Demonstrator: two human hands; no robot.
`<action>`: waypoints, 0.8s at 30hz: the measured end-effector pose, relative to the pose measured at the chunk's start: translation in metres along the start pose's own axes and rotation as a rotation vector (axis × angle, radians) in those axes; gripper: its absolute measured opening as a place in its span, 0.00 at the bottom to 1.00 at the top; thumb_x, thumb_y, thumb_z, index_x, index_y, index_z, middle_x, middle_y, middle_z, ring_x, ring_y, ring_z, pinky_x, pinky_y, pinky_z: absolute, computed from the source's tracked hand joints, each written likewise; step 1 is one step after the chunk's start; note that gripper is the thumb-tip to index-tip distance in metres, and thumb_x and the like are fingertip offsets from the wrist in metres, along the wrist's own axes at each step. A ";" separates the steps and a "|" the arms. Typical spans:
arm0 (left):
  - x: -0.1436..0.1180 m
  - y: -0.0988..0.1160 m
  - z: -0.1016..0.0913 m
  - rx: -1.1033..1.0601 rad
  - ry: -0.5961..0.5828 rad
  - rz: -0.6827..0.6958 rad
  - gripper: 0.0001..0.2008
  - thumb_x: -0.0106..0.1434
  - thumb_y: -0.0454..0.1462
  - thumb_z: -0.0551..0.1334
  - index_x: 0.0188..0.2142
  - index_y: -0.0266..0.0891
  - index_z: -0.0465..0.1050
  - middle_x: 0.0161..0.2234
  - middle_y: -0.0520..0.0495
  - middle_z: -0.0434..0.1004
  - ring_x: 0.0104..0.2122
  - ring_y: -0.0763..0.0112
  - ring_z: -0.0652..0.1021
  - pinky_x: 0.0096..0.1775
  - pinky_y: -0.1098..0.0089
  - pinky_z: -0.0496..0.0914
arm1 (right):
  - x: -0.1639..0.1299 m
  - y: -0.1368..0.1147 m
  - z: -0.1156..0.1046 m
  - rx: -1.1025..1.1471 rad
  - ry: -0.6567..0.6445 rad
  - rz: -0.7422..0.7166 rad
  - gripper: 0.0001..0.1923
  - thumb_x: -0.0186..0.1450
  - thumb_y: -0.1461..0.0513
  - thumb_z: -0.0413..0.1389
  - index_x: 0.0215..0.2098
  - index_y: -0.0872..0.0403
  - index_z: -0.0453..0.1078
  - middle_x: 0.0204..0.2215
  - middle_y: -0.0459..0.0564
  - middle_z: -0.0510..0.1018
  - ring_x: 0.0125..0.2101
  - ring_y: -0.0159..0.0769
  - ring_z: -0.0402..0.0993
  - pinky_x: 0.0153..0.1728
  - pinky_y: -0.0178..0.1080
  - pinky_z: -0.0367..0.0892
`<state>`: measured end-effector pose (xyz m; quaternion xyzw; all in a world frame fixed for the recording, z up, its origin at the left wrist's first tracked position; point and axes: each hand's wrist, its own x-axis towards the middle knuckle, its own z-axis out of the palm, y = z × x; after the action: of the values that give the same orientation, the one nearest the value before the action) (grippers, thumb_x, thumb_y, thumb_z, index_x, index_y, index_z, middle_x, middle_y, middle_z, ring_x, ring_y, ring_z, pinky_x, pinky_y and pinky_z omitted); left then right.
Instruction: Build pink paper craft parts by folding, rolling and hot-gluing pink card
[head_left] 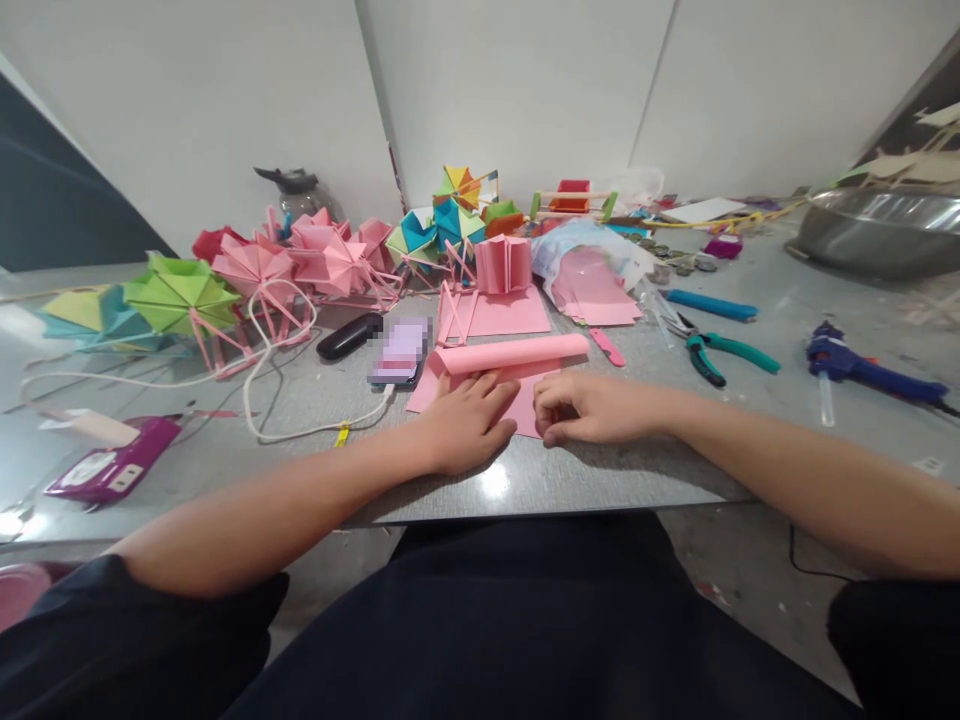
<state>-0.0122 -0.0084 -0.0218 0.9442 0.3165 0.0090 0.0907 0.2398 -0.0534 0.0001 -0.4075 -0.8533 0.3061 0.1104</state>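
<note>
A pink paper sheet (523, 385) lies on the grey table (570, 470) in front of me, its far edge curled into a roll (510, 355). My left hand (465, 425) rests flat on the sheet's near left part, fingers pressing down. My right hand (581, 410) sits at the sheet's near right corner, fingers curled and pinching the paper's edge.
A phone (401, 352) on a white cable and a black case (349, 336) lie left of the sheet. Folded paper umbrellas (255, 265) crowd the back left. Pink paper stacks (592, 290), green pliers (724, 352), a blue glue gun (862, 365) and a metal bowl (877, 235) lie right.
</note>
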 end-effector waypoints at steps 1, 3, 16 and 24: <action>0.000 0.000 0.000 0.000 0.000 0.004 0.31 0.81 0.48 0.50 0.77 0.41 0.59 0.79 0.31 0.59 0.79 0.40 0.58 0.73 0.29 0.55 | 0.001 -0.001 0.000 0.020 -0.001 0.034 0.04 0.68 0.64 0.65 0.34 0.52 0.76 0.35 0.48 0.82 0.36 0.38 0.76 0.38 0.40 0.68; 0.000 -0.001 0.000 0.004 -0.009 0.006 0.31 0.81 0.48 0.50 0.77 0.41 0.59 0.79 0.31 0.59 0.79 0.41 0.58 0.74 0.30 0.55 | 0.003 -0.004 0.000 0.064 0.006 0.099 0.04 0.66 0.64 0.65 0.35 0.51 0.75 0.35 0.48 0.82 0.36 0.38 0.76 0.37 0.40 0.68; 0.001 0.000 0.000 0.026 -0.016 -0.019 0.32 0.81 0.49 0.49 0.79 0.41 0.58 0.79 0.32 0.59 0.79 0.38 0.60 0.74 0.31 0.55 | 0.004 -0.008 -0.003 0.117 -0.013 0.273 0.08 0.62 0.57 0.67 0.35 0.51 0.76 0.37 0.50 0.84 0.39 0.42 0.79 0.41 0.41 0.70; 0.001 0.002 -0.004 0.029 -0.035 -0.021 0.33 0.81 0.49 0.49 0.79 0.39 0.58 0.79 0.30 0.58 0.78 0.36 0.60 0.74 0.30 0.54 | 0.003 -0.007 -0.003 0.040 -0.011 0.313 0.12 0.66 0.52 0.64 0.36 0.51 0.78 0.36 0.51 0.84 0.38 0.43 0.78 0.39 0.42 0.67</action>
<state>-0.0101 -0.0089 -0.0179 0.9422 0.3246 -0.0130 0.0826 0.2351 -0.0530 0.0063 -0.5317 -0.7735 0.3388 0.0647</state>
